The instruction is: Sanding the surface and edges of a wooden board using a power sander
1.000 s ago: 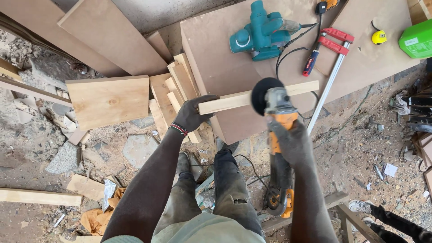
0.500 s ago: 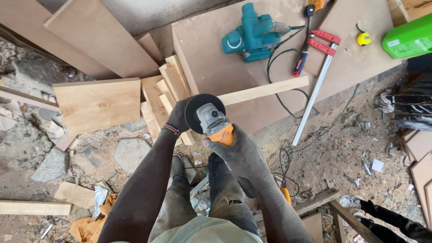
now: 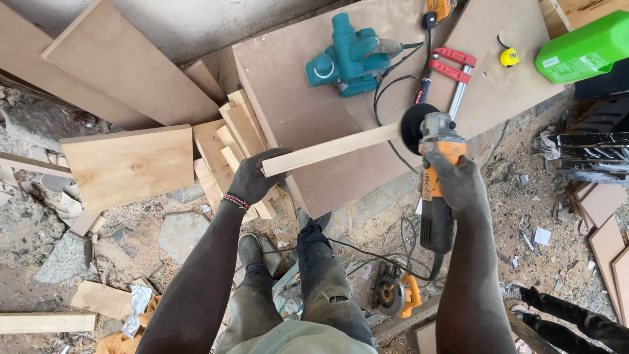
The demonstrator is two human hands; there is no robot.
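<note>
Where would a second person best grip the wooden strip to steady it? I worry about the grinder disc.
Probably mid-length on the wooden strip, from above, pinching its long edges. The left hand holds the near end, and the grinder disc in the right hand works the far end.

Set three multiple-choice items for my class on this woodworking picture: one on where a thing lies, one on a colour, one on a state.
1. Where does the teal electric planer lie?
A. on the brown board
B. on the ground by the feet
C. in the left hand

2. What colour is the tape measure?
A. blue
B. yellow
C. white

3. How is the wooden strip held?
A. clamped in the red bar clamp
B. lying loose on the ground
C. gripped at one end by the gloved left hand

Answers: 1 A, it rests on the board's top. 2 B, its case is yellow. 3 C, the left hand closes on its near end while the right hand holds the orange angle grinder at the far end.
</note>
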